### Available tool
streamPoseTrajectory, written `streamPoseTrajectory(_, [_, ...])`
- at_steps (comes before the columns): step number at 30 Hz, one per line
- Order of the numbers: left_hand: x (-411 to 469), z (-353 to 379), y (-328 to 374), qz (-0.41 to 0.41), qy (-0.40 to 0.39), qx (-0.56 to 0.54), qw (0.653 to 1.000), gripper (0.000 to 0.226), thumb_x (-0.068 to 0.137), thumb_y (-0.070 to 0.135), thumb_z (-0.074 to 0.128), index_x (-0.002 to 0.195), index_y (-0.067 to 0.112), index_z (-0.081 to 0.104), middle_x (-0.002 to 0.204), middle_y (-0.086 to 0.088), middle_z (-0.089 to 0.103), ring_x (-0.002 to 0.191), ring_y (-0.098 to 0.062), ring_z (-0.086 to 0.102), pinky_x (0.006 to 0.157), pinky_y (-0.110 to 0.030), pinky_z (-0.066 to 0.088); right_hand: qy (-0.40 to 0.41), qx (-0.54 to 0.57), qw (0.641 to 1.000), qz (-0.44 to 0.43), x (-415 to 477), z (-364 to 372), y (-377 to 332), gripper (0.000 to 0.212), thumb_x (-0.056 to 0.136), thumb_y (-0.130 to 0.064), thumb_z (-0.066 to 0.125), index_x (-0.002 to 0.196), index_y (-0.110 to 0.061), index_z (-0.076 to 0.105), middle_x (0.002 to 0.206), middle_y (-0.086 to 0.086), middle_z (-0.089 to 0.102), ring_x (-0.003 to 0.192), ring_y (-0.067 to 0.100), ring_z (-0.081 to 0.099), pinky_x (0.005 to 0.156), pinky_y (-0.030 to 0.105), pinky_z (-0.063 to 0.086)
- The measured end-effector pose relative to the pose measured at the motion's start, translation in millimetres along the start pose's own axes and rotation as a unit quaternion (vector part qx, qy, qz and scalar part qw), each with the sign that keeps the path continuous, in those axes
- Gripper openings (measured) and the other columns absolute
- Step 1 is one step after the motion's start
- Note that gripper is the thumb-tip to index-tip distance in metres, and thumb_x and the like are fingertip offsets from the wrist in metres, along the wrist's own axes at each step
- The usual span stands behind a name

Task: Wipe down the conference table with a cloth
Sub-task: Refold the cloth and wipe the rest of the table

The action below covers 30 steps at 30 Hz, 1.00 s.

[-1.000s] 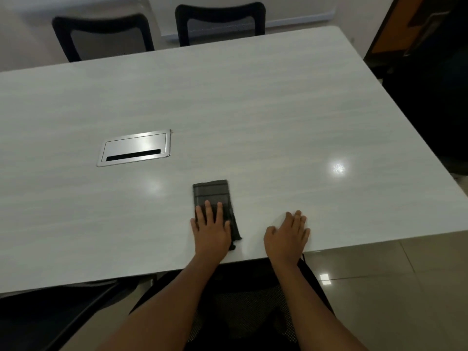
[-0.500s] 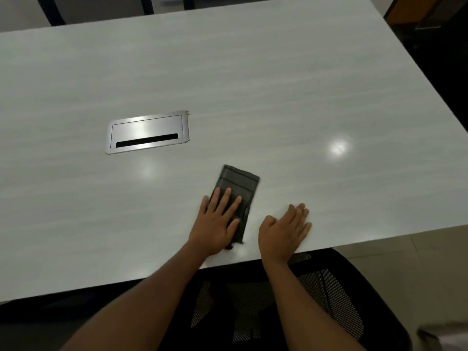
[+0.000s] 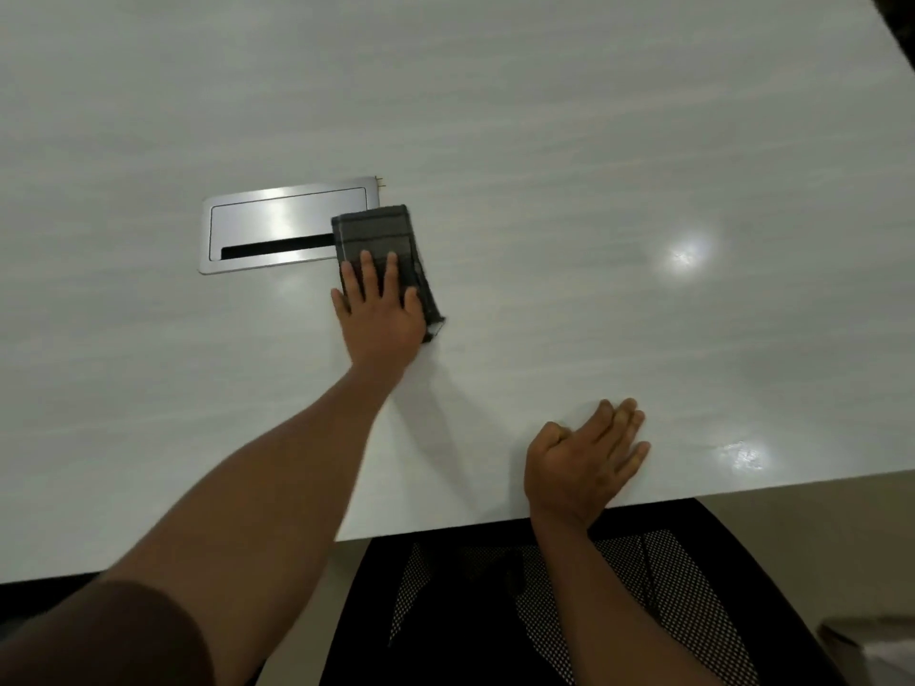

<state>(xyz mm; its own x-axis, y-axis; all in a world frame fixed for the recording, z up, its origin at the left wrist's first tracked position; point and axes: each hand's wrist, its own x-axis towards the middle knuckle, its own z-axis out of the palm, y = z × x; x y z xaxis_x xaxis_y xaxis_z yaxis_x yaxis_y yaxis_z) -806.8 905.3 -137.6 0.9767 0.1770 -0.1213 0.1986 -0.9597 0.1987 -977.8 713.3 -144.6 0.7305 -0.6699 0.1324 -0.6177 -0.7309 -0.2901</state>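
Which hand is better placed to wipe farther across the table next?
Left. The left hand presses flat on the cloth; the right hand rests on the bare table near its edge, away from the cloth.

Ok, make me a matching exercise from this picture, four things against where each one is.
Things:
1 left hand
2 right hand
3 dark grey folded cloth
4 black mesh chair

Places:
A below the near edge of the white table
B overlapping the right end of the silver metal cable hatch
C flat on bare tabletop
D pressing on the cloth

Pairs: 1-D, 2-C, 3-B, 4-A.
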Motion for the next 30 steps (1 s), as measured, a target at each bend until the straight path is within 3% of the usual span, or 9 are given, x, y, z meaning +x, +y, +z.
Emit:
streamPoseTrajectory(3, [-30, 8, 38, -0.032, -0.010, -0.009, 0.999, 0.060, 0.102, 0.044, 0.024, 0.157, 0.021, 0.015, 0.165, -0.013, 0.006, 0.151, -0.036, 0.000, 0.121, -0.053, 0.005, -0.005, 0.007, 1.000, -0.006, -1, -2, 2, 0.059, 0.081, -0.017, 0.045, 0.136, 0.001, 0.044, 0.153, 0.022, 0.037, 0.148, 0.033, 0.026, 0.121, 0.053, 0.016])
streamPoseTrajectory(8, [-116, 16, 25, 0.189, -0.049, 0.015, 0.981, 0.062, 0.099, 0.049, 0.021, 0.156, 0.025, 0.022, 0.164, -0.009, 0.012, 0.151, -0.033, 0.004, 0.121, -0.052, 0.012, -0.023, 0.028, 0.999, -0.006, -1, -7, 3, 0.058, 0.082, -0.019, 0.044, 0.136, 0.002, 0.043, 0.154, 0.024, 0.036, 0.148, 0.035, 0.025, 0.121, 0.054, 0.015])
streamPoseTrajectory(13, [-170, 5, -57, 0.339, -0.071, 0.091, 0.934, 0.060, 0.100, 0.050, 0.026, 0.156, 0.031, 0.016, 0.165, -0.003, 0.008, 0.152, -0.026, 0.001, 0.121, -0.049, 0.014, -0.057, 0.050, 0.997, -0.023, -1, -11, 7, 0.056, 0.083, -0.017, 0.047, 0.135, 0.002, 0.043, 0.153, 0.026, 0.035, 0.147, 0.037, 0.024, 0.120, 0.056, 0.014])
streamPoseTrajectory(15, [-170, -5, -86, 0.289, -0.076, 0.101, 0.949, 0.061, 0.099, 0.054, 0.024, 0.156, 0.033, 0.015, 0.165, -0.001, 0.008, 0.152, -0.025, 0.004, 0.119, -0.053, 0.018, -0.070, 0.062, 0.995, -0.036, 0, -11, 13, 0.055, 0.083, -0.017, 0.047, 0.135, 0.003, 0.044, 0.152, 0.027, 0.036, 0.146, 0.039, 0.026, 0.119, 0.057, 0.016])
streamPoseTrajectory(18, [-161, -12, -81, 0.059, -0.076, 0.041, 0.995, 0.069, 0.093, 0.059, 0.011, 0.157, 0.032, 0.010, 0.165, -0.003, 0.000, 0.152, -0.028, -0.002, 0.121, -0.053, 0.011, -0.082, 0.074, 0.991, -0.079, 0, -16, 28, 0.060, 0.086, -0.027, 0.042, 0.139, 0.002, 0.043, 0.153, 0.026, 0.036, 0.146, 0.038, 0.026, 0.119, 0.055, 0.018])
streamPoseTrajectory(21, [-157, -8, -40, -0.051, -0.078, 0.011, 0.996, 0.067, 0.096, 0.051, 0.010, 0.157, 0.025, 0.006, 0.165, -0.011, -0.002, 0.151, -0.035, -0.006, 0.121, -0.053, 0.004, -0.086, 0.063, 0.987, -0.122, 0, -17, 43, 0.065, 0.089, -0.034, 0.036, 0.144, 0.001, 0.040, 0.154, 0.025, 0.034, 0.147, 0.037, 0.026, 0.120, 0.053, 0.019])
streamPoseTrajectory(24, [-169, -5, -45, 0.154, -0.072, 0.068, 0.983, 0.066, 0.097, 0.052, 0.009, 0.157, 0.026, 0.011, 0.165, -0.010, 0.004, 0.151, -0.035, -0.001, 0.121, -0.052, 0.009, -0.086, 0.061, 0.988, -0.112, -2, -16, 39, 0.064, 0.089, -0.031, 0.039, 0.145, 0.002, 0.039, 0.155, 0.025, 0.033, 0.147, 0.037, 0.024, 0.120, 0.053, 0.018])
streamPoseTrajectory(27, [-181, -4, -97, 0.354, -0.050, 0.101, 0.928, 0.059, 0.101, 0.050, 0.024, 0.156, 0.028, 0.020, 0.164, -0.006, 0.012, 0.152, -0.031, 0.006, 0.119, -0.049, 0.015, -0.091, 0.061, 0.992, -0.055, -6, -13, 20, 0.061, 0.089, -0.020, 0.049, 0.145, 0.004, 0.038, 0.156, 0.026, 0.030, 0.148, 0.037, 0.021, 0.121, 0.056, 0.015])
streamPoseTrajectory(30, [-168, -10, -115, 0.296, -0.048, 0.093, 0.949, 0.061, 0.099, 0.052, 0.022, 0.156, 0.030, 0.019, 0.164, -0.005, 0.011, 0.152, -0.030, 0.007, 0.118, -0.053, 0.020, -0.106, 0.067, 0.992, -0.018, -23, -11, -9, 0.063, 0.088, -0.016, 0.055, 0.146, 0.004, 0.037, 0.157, 0.026, 0.028, 0.149, 0.037, 0.020, 0.121, 0.055, 0.013])
